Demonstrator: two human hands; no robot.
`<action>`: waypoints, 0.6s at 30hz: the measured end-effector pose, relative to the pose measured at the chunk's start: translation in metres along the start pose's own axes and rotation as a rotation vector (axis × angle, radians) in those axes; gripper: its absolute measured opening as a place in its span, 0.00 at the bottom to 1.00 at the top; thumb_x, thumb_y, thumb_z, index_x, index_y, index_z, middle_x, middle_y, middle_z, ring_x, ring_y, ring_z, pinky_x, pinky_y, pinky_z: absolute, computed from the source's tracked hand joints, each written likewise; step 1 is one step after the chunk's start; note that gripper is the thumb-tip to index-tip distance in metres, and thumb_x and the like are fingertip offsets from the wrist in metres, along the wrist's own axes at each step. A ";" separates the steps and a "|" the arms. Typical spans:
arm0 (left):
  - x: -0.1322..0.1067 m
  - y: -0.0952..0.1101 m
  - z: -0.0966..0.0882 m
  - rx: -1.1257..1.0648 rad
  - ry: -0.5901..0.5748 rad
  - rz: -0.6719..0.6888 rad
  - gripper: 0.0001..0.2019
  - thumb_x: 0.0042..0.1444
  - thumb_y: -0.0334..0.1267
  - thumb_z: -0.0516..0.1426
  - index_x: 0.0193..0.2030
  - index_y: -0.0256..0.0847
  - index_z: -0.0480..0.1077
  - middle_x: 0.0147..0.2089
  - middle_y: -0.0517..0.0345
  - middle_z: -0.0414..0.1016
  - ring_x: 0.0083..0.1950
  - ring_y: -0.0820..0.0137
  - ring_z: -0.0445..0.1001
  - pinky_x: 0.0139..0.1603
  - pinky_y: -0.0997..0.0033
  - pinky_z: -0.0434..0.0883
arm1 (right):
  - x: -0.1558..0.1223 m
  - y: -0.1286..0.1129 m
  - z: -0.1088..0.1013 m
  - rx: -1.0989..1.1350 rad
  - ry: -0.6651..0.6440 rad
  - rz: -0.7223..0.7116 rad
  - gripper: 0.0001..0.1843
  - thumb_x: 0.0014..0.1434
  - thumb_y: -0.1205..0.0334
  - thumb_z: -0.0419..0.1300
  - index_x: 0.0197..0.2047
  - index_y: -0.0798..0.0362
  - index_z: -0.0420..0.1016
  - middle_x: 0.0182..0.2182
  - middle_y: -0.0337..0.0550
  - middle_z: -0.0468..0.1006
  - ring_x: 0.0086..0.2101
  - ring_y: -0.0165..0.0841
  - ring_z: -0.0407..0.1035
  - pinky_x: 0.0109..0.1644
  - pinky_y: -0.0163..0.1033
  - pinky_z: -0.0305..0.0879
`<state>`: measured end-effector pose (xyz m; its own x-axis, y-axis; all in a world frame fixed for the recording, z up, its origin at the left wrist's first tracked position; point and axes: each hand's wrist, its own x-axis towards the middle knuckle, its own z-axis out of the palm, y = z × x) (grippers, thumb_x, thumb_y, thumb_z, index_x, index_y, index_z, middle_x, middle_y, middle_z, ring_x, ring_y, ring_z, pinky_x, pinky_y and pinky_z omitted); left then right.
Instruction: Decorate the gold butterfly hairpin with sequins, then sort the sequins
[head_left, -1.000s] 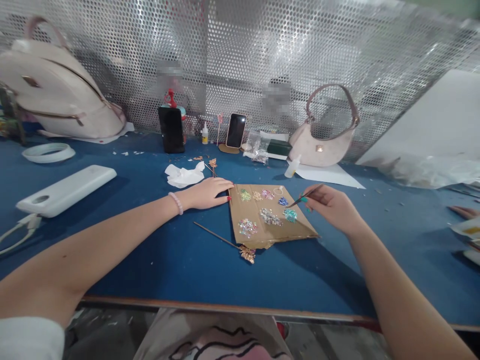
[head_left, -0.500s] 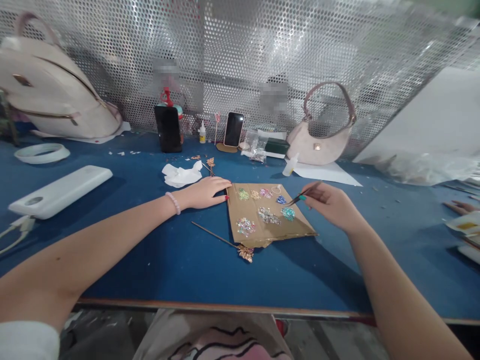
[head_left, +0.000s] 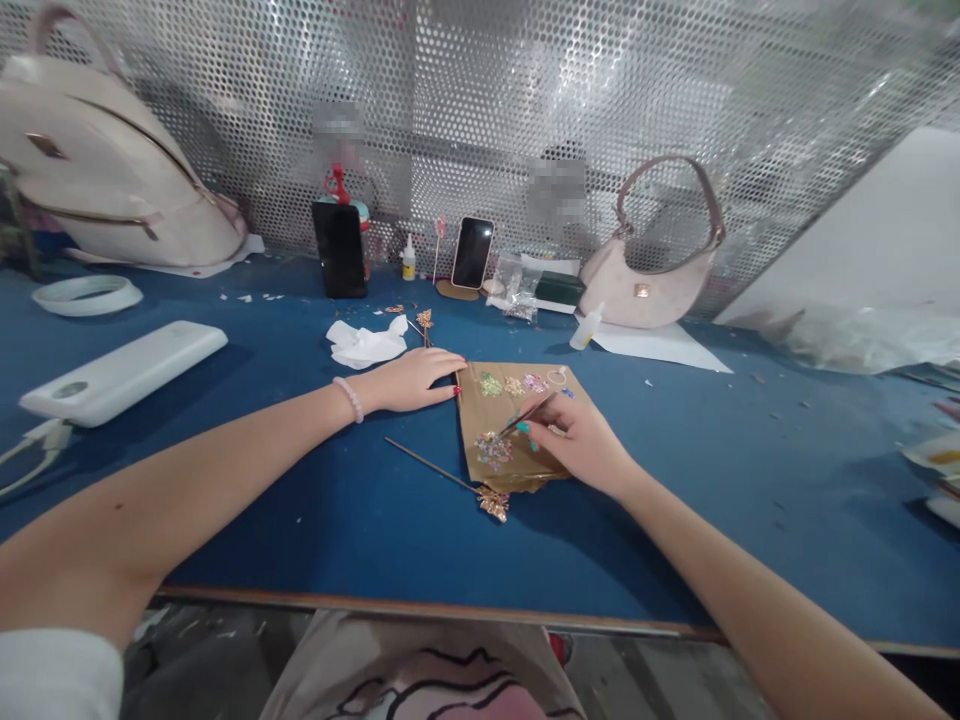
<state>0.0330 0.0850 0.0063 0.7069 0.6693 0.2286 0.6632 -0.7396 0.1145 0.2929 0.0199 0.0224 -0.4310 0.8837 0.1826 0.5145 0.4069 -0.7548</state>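
My right hand (head_left: pixel 574 440) is closed on a pair of dark tweezers (head_left: pixel 531 412), whose tips are at the pile of mixed-colour rhinestones (head_left: pixel 493 450). That pile lies near the front left of a piece of brown cardboard (head_left: pixel 480 405). Green rhinestones (head_left: pixel 490 384), yellowish ones and pink ones (head_left: pixel 535 383) form small heaps along its far side. My right hand covers much of the cardboard's right part. At the left edge, my left hand (head_left: pixel 420 380) lies with its fingers stretched out, touching the cardboard. A gold hairpin (head_left: pixel 493 502) with a leafy ornament rests in front of the cardboard.
A crumpled white tissue (head_left: pixel 366 342) and another gold ornament (head_left: pixel 425 320) lie beyond my left hand. Farther back stand two phones, a small glue bottle (head_left: pixel 409 260) and a handbag (head_left: pixel 649 285). A white power bank (head_left: pixel 124 372) with a cable lies left. Another bottle (head_left: pixel 586 328) leans behind the cardboard.
My right hand has moved left with the tweezers, from near the blue rhinestones to the mixed-colour pile. My left hand stays at the cardboard's left edge.
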 end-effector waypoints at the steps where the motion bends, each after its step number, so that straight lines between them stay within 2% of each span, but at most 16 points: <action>1: 0.000 0.000 0.000 0.000 0.001 0.001 0.23 0.64 0.48 0.45 0.60 0.37 0.58 0.62 0.50 0.61 0.62 0.65 0.57 0.62 0.65 0.55 | 0.000 0.000 0.001 0.004 0.010 0.004 0.07 0.53 0.62 0.55 0.36 0.52 0.70 0.27 0.40 0.76 0.26 0.31 0.70 0.31 0.38 0.68; 18: 0.001 -0.001 0.001 -0.010 0.008 0.000 0.23 0.64 0.48 0.45 0.60 0.38 0.57 0.62 0.51 0.60 0.62 0.66 0.57 0.62 0.65 0.55 | -0.002 -0.007 0.004 -0.037 -0.004 0.015 0.07 0.53 0.61 0.55 0.35 0.52 0.70 0.27 0.41 0.77 0.26 0.32 0.71 0.27 0.37 0.67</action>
<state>0.0327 0.0865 0.0054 0.7052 0.6685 0.2362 0.6605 -0.7405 0.1240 0.2870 0.0147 0.0253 -0.4259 0.8889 0.1685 0.5478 0.4015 -0.7340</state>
